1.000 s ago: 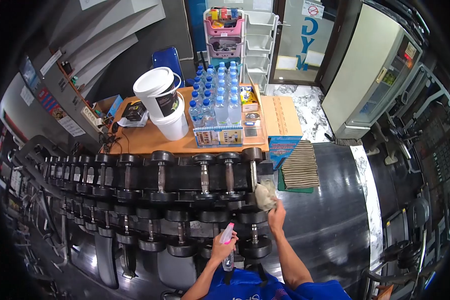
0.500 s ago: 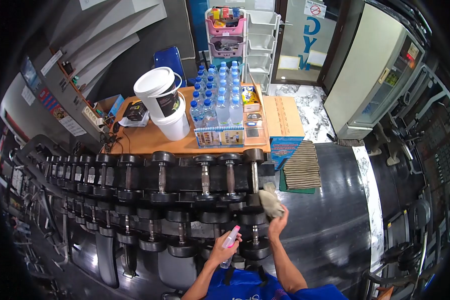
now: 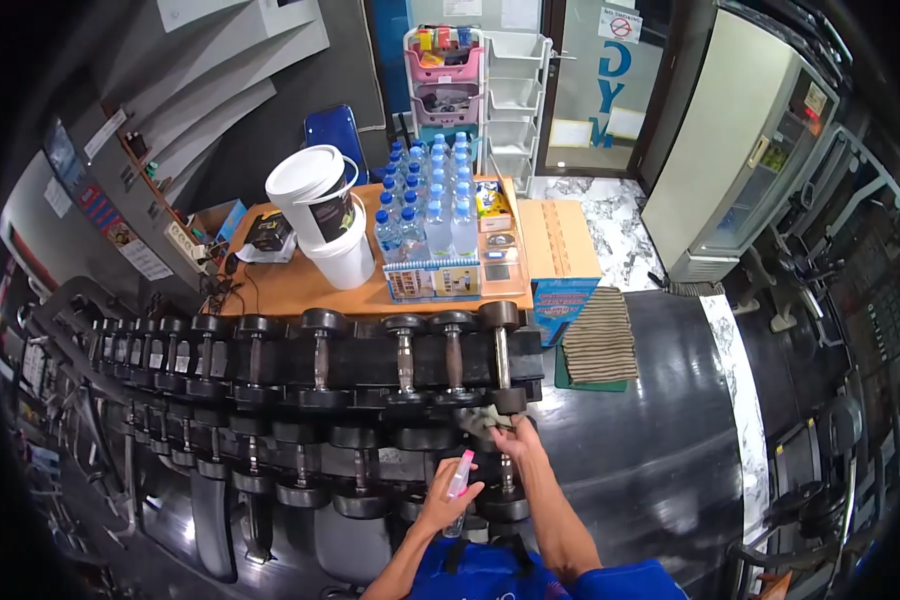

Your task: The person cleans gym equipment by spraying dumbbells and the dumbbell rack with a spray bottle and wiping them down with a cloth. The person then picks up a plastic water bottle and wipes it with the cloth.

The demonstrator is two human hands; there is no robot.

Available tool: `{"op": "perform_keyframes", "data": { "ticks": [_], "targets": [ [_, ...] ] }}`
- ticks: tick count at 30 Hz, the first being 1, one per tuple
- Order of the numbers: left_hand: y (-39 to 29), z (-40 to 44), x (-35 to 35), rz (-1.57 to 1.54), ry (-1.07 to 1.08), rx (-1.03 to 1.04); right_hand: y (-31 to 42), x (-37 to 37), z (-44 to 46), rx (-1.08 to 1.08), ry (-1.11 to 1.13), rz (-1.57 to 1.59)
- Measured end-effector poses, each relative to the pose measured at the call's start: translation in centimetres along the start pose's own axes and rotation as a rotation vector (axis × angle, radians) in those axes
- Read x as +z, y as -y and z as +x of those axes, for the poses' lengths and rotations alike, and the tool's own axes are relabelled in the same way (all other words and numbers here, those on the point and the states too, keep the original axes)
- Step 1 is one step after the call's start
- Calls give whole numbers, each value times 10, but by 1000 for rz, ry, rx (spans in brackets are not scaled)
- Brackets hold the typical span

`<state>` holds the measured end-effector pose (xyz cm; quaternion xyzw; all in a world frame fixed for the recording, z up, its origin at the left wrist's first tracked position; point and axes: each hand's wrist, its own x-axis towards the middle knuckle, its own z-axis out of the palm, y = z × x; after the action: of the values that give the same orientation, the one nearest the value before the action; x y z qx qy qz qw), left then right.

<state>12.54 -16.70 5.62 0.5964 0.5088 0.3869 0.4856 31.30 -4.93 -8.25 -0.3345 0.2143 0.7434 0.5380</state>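
A clear bottle with a pink top point(image 3: 460, 476), which looks like a spray bottle, is gripped in my left hand point(image 3: 444, 502) in front of the lower dumbbell row. My right hand point(image 3: 518, 442) is closed around a greyish cloth point(image 3: 478, 421), pressed near the right end of the rack. Just above that hand stands the rightmost upper dumbbell point(image 3: 502, 355), with a bare metal handle. Below it, my right forearm partly covers the rightmost lower dumbbell point(image 3: 508, 474). Whether the cloth touches the rack or a dumbbell head, I cannot tell.
Behind the rack, a wooden table point(image 3: 360, 298) carries stacked white buckets point(image 3: 315, 210) and several water bottles point(image 3: 435, 210). A cardboard box point(image 3: 562, 240) and striped mat point(image 3: 598, 335) lie right of it. A fridge point(image 3: 720, 150) stands farther right; a bench point(image 3: 355, 550) is below.
My right hand has moved left with the cloth, from beside the rack's right end to between the two dumbbell rows. My left hand stays nearly in place with the bottle.
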Motion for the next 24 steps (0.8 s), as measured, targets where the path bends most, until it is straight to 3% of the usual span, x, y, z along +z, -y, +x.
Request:
{"op": "perform_keyframes", "data": {
  "ticks": [3,7,10,15,16,17,18,19,20,22,24],
  "targets": [
    [2,0,-1,6,20,41,-12,-4,-21,55,25,39],
    [-10,-8,4,-35,49,-41,-15,-11,-82,9,275,-47],
    [-16,-11,10,-8,23,93,-7,-36,-110,5,332,-143],
    [-34,-21,51,-195,-68,1,-43,-79,-125,-179,102,-222],
    [-37,-22,60,-219,-108,14,-51,-90,-123,-140,89,-193],
    [-43,-26,67,-263,-96,-106,-55,-102,-123,-89,59,-233],
    [-46,-27,75,-147,-132,42,-57,-107,-128,-37,29,-271],
    [-49,-27,84,-30,-165,189,-56,-125,-125,42,147,-306],
    [-50,-30,91,86,-197,336,-57,-142,-120,-11,127,-287],
    [-56,-44,100,-7,-140,273,-59,-129,-146,-116,83,-252],
    [-67,-58,106,-85,-95,203,-50,-100,-188,-75,73,-246]
  ]
}}
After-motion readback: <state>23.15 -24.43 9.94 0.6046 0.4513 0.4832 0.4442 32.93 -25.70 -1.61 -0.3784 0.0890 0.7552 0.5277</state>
